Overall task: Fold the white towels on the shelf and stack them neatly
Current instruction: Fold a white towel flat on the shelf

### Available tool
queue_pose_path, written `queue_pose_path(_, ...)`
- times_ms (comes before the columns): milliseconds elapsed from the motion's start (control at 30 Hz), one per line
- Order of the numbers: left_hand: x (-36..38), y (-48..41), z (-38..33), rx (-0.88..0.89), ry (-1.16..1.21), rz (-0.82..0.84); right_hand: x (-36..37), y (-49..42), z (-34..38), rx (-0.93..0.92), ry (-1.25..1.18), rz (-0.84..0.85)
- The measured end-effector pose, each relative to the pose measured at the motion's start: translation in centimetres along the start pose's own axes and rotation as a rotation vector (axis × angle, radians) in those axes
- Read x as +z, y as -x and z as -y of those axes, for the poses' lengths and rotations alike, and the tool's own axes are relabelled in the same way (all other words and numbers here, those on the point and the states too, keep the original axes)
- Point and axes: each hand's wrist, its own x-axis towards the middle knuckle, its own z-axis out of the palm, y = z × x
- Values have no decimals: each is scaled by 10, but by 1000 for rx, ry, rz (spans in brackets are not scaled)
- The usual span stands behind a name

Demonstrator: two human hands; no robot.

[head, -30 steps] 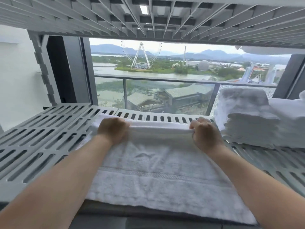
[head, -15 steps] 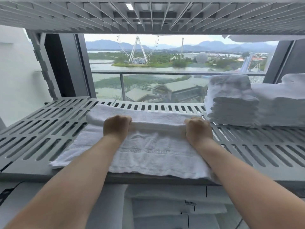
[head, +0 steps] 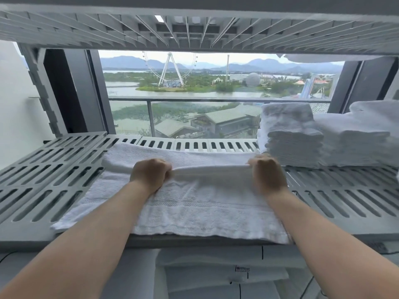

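- Cloths (head: pixel 216 275), white and folded, lie on a lower level closest to the person, under the front of the grey shelf (head: pixel 54 169). They have small tags. I cannot tell if they are part of this job.
- One white towel (head: pixel 194 208) lies spread out in the middle of the shelf. Its near edge hangs just over the front of the shelf.
- Both hands grip this towel, the left hand (head: pixel 150 174) toward one side and the right hand (head: pixel 268 175) toward the other. The fingers of both are curled tight and clamped on a raised ridge of cloth that runs between them.
- Past the hands, the far part of the towel lies flat toward the back of the shelf.
- This looks like an early fold on this towel. The ridge must be laid over, the towel folded smaller, and then it goes on a pile.
- On the right, near the right hand, a pile of folded towels (head: pixel 291 143) stands on the same shelf. A second pile (head: pixel 356 143) sits just beside it, further right. So a good part of the job looks done.
- No other loose towel shows on this shelf. This may be the last one, but the right side is cut off, so I cannot be sure.
- Behind it all is a big window (head: pixel 194 83).
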Motion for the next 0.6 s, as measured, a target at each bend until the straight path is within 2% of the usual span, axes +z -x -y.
queue_pose_path(100, -4, 1, -2, 78, -43, 37, 2, 9, 0, 55, 27, 173)
queue_pose_path(233, -9, 9, 0, 95, -37, 76, -7, 9, 29, 29, -12, 136)
queue_pose_path(400, -13, 36, 16, -166, -42, -1, -8, 13, 103, -216, -322, 176)
queue_pose_path(500, -17, 49, 35, -300, -91, -66, -3, 13, 137, -274, -319, 160)
queue_pose_path(600, -15, 48, 62, -359, -108, -75, 5, 5, 165, -307, -231, 152)
